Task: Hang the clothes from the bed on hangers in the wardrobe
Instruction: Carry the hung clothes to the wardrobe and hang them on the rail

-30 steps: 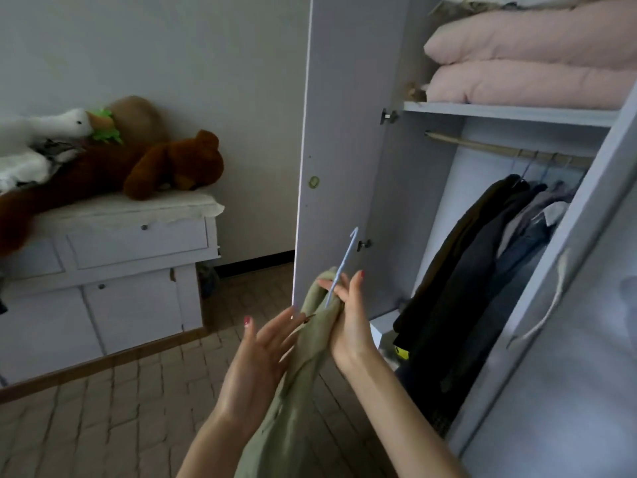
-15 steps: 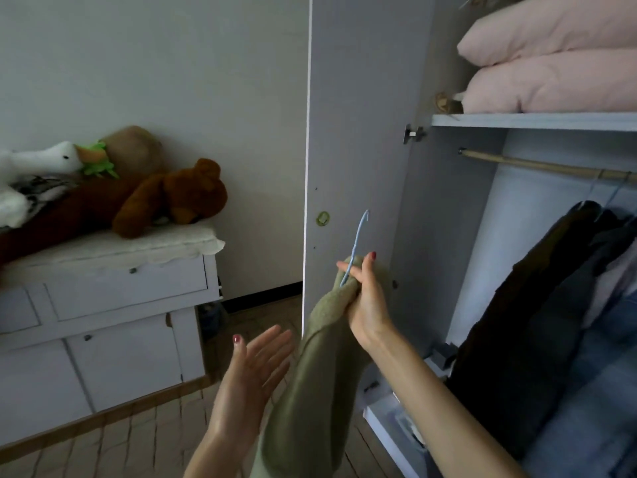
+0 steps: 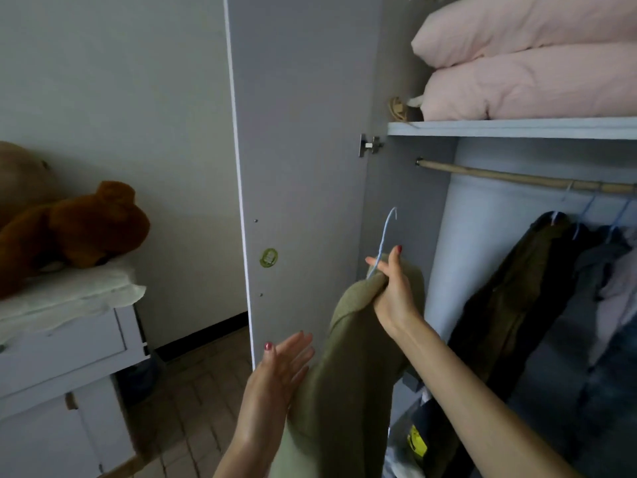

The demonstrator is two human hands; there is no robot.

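Right hand [image 3: 393, 291] raised in front of the open wardrobe, fingers curled around the top of an olive-green garment [image 3: 344, 367] and the neck of a light blue hanger [image 3: 384, 236]; hook of the hanger sticking up above the fingers, below and left of the wooden rail [image 3: 517, 177], well apart from it. Garment hanging down from that grip, bunched at the top, trailing out of the bottom of the view between both forearms. Left hand [image 3: 279, 370] lower and to the left, holding nothing, fingers straight and spread, palm turned toward the garment's left side, just beside or touching the fabric; contact hard to tell.

Open wardrobe door [image 3: 303, 167] standing edge-on just left of the hanger, a small round green sticker [image 3: 269, 258] on its inner face. Dark hung clothes [image 3: 537, 288] crowded on the right part of the rail, on pale hangers. Folded pink bedding [image 3: 531, 63] stacked on the shelf [image 3: 510, 128] above the rail. At far left, a white chest of drawers [image 3: 65, 374] against the wall, a pale cloth on top, a brown teddy bear [image 3: 76, 229] lying on it. Tiled floor [image 3: 186, 391] between chest and wardrobe.
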